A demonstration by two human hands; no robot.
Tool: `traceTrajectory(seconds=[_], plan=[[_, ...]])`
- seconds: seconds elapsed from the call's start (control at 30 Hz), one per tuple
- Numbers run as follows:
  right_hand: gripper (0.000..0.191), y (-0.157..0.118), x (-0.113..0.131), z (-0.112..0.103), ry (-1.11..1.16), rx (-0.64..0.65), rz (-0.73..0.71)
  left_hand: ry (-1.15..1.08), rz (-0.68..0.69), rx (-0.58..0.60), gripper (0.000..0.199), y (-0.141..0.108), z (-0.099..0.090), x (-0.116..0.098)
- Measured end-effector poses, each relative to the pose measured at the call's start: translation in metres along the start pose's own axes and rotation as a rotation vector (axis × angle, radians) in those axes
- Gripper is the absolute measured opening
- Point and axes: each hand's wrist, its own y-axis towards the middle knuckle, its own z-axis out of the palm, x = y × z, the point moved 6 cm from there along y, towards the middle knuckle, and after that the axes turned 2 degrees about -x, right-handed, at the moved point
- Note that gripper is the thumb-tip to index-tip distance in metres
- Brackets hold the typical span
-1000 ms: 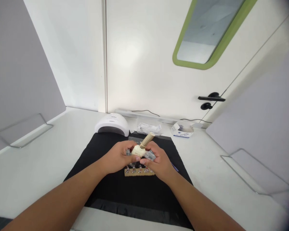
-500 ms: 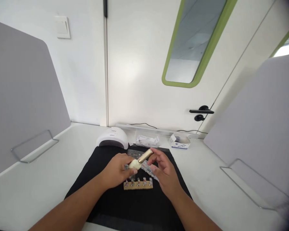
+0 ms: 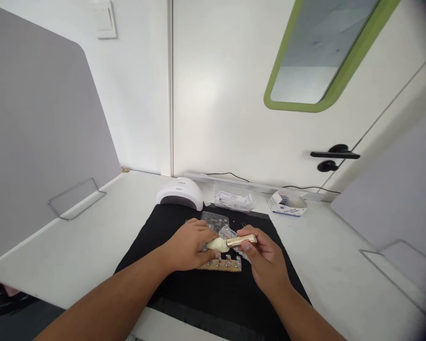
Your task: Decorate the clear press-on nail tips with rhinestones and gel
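I look down through the head camera at two bare hands working over a black mat (image 3: 199, 298) on a white table (image 3: 326, 265). Between them, held nearly on its side above the mat, is a cream nail polish bottle (image 3: 217, 245) with a long, ribbed gold cap (image 3: 241, 240) pointing right. The left hand (image 3: 193, 244) grips the bottle's body, thumb below and fingers curled over it. The right hand (image 3: 268, 258) pinches the cap between thumb and fingers; cap and bottle meet at the neck, and I cannot tell whether the thread is loose. Just below the bottle I see a tan display strip (image 3: 222, 266) bearing a row of small, shiny nail tips, its left end hidden by the left hand. Behind the hands lies a clear plastic sheet (image 3: 215, 220). At the mat's far edge stands a white, domed nail lamp (image 3: 180, 192), with an open alcohol-pad box (image 3: 287, 204) farther right
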Motion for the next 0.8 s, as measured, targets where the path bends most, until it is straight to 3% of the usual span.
traceTrajectory(seconds=[0.27,0.53,0.67,0.8], plan=[[0.021,0.003,0.007,0.001,-0.093,0.015,-0.055,-0.018,-0.017,-0.01,0.022,0.002,0.001,0.002],[0.024,0.016,0.03,0.008,-0.252,0.018,-0.197,-0.044,-0.116,-0.016,0.018,0.007,-0.002,0.007],[0.042,0.018,0.021,0.004,-0.231,0.01,-0.14,-0.108,-0.182,-0.029,0.016,0.006,-0.004,0.012],[0.048,0.02,0.004,-0.007,-0.198,-0.024,-0.089,-0.153,-0.293,-0.061,0.017,0.002,-0.005,0.035]])
